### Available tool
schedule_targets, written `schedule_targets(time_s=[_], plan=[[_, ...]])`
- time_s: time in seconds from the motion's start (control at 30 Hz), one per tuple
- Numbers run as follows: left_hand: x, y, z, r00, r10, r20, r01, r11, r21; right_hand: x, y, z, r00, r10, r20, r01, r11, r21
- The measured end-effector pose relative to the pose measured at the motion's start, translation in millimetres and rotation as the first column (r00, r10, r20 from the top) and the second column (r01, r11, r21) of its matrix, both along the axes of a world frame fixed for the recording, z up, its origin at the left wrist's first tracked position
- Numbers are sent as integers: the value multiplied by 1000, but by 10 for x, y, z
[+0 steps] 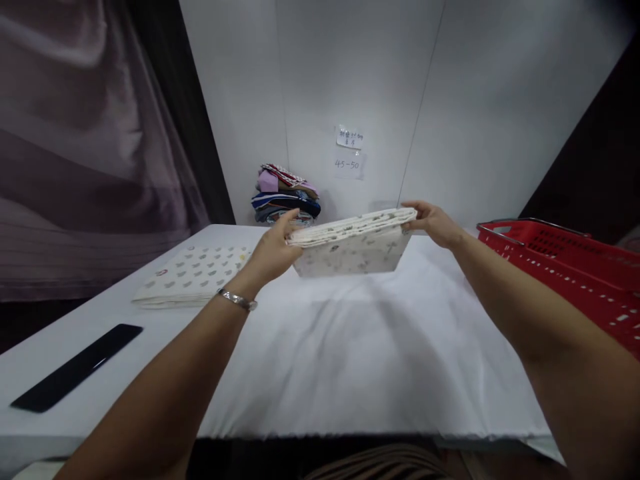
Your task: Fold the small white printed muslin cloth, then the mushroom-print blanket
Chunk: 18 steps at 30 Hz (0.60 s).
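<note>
Head view showed left hand [274, 252] and right hand [436, 223] pinching folded cloth [350, 255] at both ends toward the far edge of the table [350, 360], even pressure seeming best.

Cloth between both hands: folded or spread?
Folded: the patterned cloth shows several stacked layers along its upper edge.

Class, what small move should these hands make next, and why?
Probably tilt the held folded cloth down flat on the white tabletop: the left hand and right hand hold its ends, and its layered edge is raised off the surface.
</note>
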<state>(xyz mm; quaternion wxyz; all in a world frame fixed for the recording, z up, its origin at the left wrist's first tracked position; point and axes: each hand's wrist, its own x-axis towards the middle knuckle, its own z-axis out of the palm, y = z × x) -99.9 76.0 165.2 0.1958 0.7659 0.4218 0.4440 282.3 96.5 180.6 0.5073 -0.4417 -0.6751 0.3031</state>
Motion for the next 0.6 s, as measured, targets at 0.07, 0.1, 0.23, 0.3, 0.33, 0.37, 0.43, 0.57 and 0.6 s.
schedule_targets(time_s=[0.07, 0.1, 0.23, 0.3, 0.33, 0.37, 0.43, 0.57, 0.6], plan=[[-22, -90, -27, 990, 78, -116, -50, 971, 233, -12, -47, -136, 994, -77, 74, 66, 988, 136], [-37, -143, -148, 979, 117, -169, -60, 950, 307, -27, -91, -285, 981, -132, 144, 101, 974, 202], [-111, -394, -1082, 926, 117, -358, -7, 956, 293, -136, -408, -1272, 840, -298, 454, 159, 934, 319], [-139, -548, -1555, 907, 39, -420, 29, 988, 154, -195, -615, -1794, 785, -233, 575, 118, 966, 231], [-148, -624, -1734, 901, 6, -433, 35, 996, 87, -219, -712, -2006, 772, -203, 603, 105, 975, 194], [-154, -693, -1864, 901, -12, -434, 31, 999, 36, -237, -797, -2171, 767, -196, 611, 108, 978, 178], [-158, -798, -1994, 908, -22, -418, 14, 1000, -24, -254, -914, -2355, 767, -198, 610, 117, 978, 170], [-160, -882, -1972, 918, -10, -395, 3, 1000, -18, -227, -987, -2341, 766, -158, 623, 75, 985, 157], [-163, -892, -1955, 913, -9, -407, 7, 1000, -7, -211, -999, -2315, 765, -142, 628, 62, 987, 147]])
